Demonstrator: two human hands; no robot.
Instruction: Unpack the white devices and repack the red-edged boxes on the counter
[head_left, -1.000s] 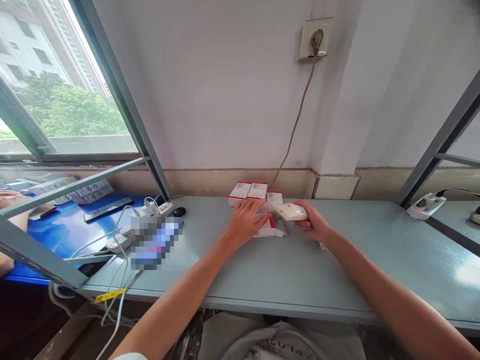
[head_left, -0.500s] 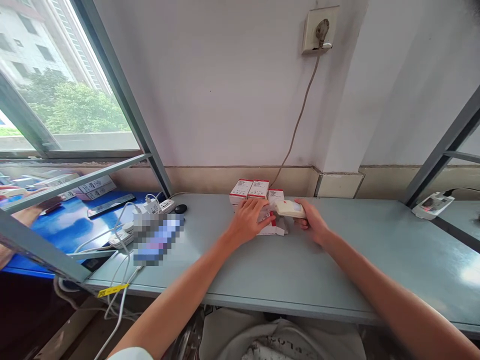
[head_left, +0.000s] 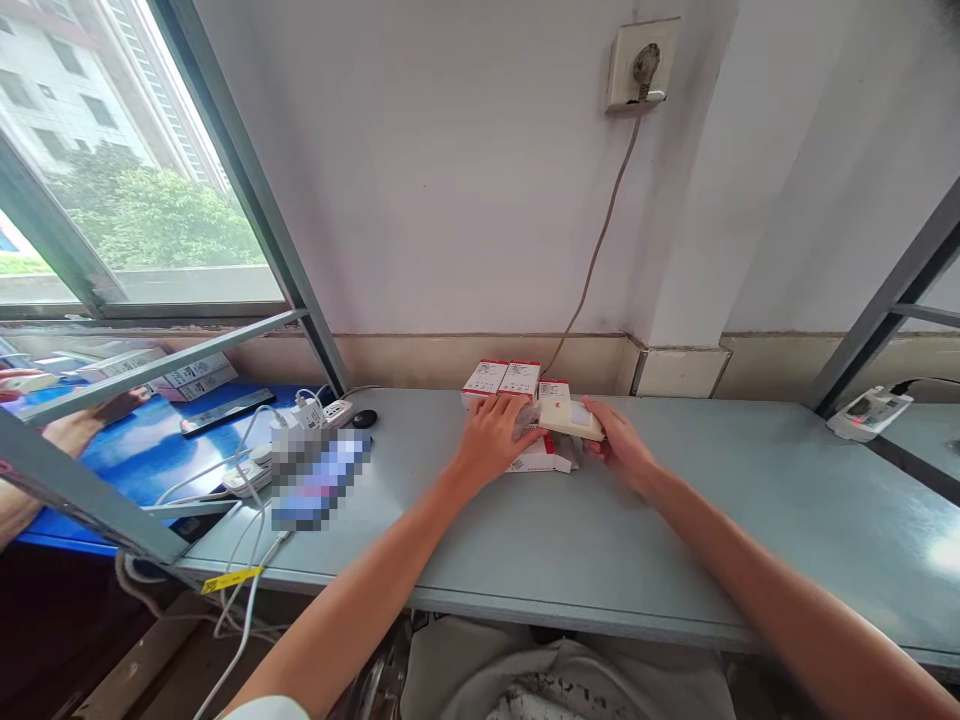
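Note:
My right hand (head_left: 621,442) grips the right end of a cream plastic device with a pale window, which looks like a motion sensor (head_left: 559,414). Clear plastic, apparently a bag (head_left: 527,416), lies at the device's left end, with the fingers and thumb of my left hand (head_left: 486,438) closed around it. The left thumb reaches the device's lower edge. Beneath both hands is a red and white box (head_left: 536,460), partly covered, with a flap showing at its right. Just behind stand small white boxes with red edges (head_left: 517,376).
To the left lie a blurred-out phone-like item (head_left: 319,490), a black mouse-like object (head_left: 365,419), a power strip (head_left: 339,412) and white cables (head_left: 251,600). Metal frames (head_left: 315,340) rise at both sides. Another person's hand (head_left: 79,425) is over the blue table. A charger-like device (head_left: 870,412) sits far right.
The device has turned so more of its broad face shows, and it has shifted slightly left and down. My left hand stays beside it with the clear plastic.

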